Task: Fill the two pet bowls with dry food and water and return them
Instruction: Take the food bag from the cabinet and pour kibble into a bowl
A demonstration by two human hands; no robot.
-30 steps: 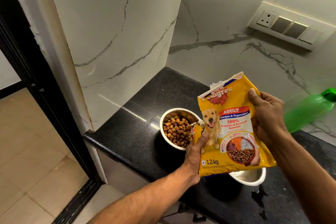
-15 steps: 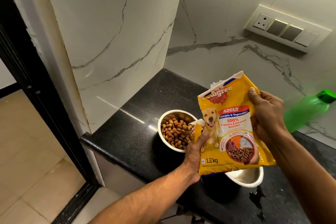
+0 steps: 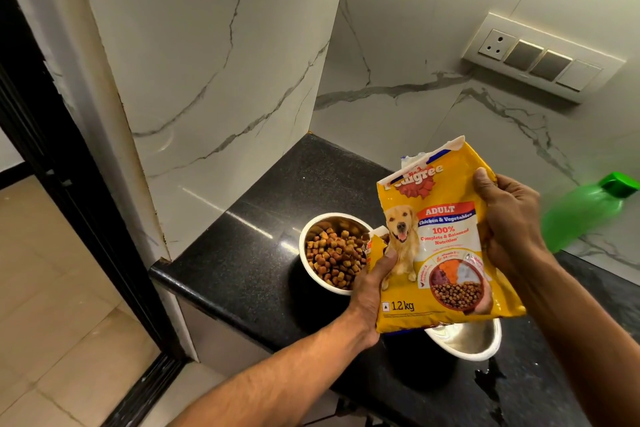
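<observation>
Running down the far left, a dark door frame (image 3: 52, 163) borders beige floor tiles (image 3: 59, 322), and a veined marble wall (image 3: 207, 62) rises beside it. A black speckled surface (image 3: 242, 253) juts out from the corner of that wall. On it, near the left edge, stands a steel bowl (image 3: 308, 270) filled with brown kibble (image 3: 334, 258). Just right of the bowl, the left hand (image 3: 372, 291) grips the lower left edge of a yellow dog food bag (image 3: 440, 246), thumb pressed on the front beside the printed dog. The bag is held upright above the surface, its torn top open and its front facing the camera. Beneath its lower edge a second steel bowl (image 3: 474, 343) shows partly; what it holds cannot be made out. The right hand (image 3: 509, 218) clasps the bag's right side, thumb on the front, fingers curled behind. A small wet patch (image 3: 488, 381) lies on the surface near the second bowl. Further right a green bottle (image 3: 585, 215) stands against the wall, blurred. Above, a switch plate (image 3: 540, 57) is set in the marble.
</observation>
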